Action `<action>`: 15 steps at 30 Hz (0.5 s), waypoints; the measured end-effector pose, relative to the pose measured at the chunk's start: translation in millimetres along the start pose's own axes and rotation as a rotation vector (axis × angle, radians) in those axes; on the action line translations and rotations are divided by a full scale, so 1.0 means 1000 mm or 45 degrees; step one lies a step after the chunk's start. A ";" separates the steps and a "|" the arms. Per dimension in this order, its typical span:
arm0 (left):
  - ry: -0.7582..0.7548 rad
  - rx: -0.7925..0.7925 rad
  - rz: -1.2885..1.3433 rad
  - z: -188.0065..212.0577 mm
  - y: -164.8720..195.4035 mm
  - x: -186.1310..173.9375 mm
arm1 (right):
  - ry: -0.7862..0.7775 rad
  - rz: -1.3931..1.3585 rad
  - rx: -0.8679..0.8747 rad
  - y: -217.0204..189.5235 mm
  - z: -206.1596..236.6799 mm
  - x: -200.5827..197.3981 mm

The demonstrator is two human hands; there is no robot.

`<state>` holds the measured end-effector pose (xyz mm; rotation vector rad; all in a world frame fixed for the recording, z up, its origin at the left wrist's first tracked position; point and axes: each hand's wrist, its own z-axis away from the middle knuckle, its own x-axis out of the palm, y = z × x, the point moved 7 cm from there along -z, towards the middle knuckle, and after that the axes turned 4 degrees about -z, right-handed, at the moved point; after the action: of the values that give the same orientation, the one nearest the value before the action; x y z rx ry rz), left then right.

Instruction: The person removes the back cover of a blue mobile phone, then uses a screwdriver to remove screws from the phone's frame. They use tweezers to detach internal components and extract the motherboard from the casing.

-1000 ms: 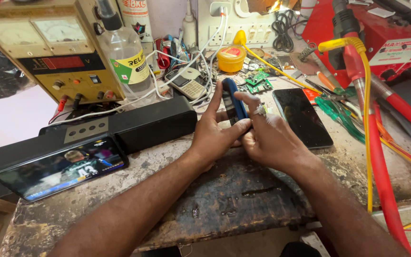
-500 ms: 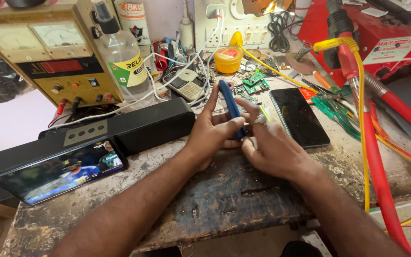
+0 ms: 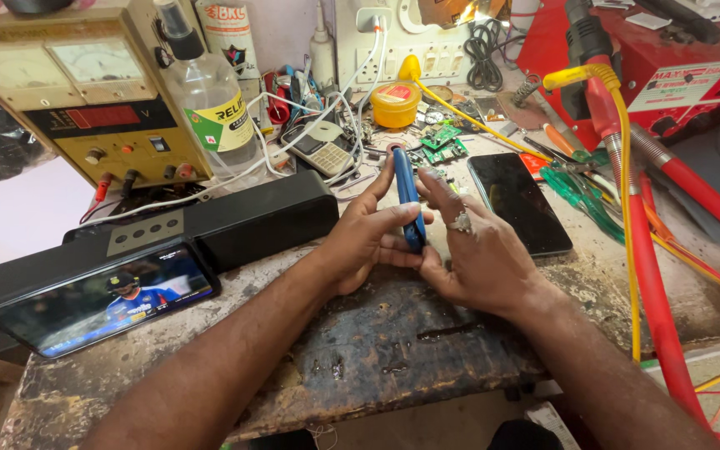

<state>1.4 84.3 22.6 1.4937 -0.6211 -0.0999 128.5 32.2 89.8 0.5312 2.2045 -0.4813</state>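
Blue phone on edge, just left of black phone. Left hand and right hand both clamped on it. Looks light, stiff, slippery, fragile; grip side edges.

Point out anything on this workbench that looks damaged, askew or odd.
The bench top is badly worn, its dark surface scuffed and peeling near the front edge. Loose white wires and green circuit boards lie tangled behind the hands. The blue phone stands on edge, held between the left hand and right hand.
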 end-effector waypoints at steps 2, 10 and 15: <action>-0.006 -0.038 -0.005 0.001 -0.002 0.000 | 0.024 -0.096 -0.034 -0.002 0.001 -0.001; -0.020 -0.022 0.002 0.000 -0.005 0.002 | 0.077 -0.015 -0.055 -0.009 0.005 0.004; -0.053 0.027 0.059 0.000 -0.005 0.009 | 0.159 0.113 -0.069 -0.012 0.006 0.001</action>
<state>10.9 80.0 21.1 1.4996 -0.6918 -0.0886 124.6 19.4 87.3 0.6416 2.2943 -0.3487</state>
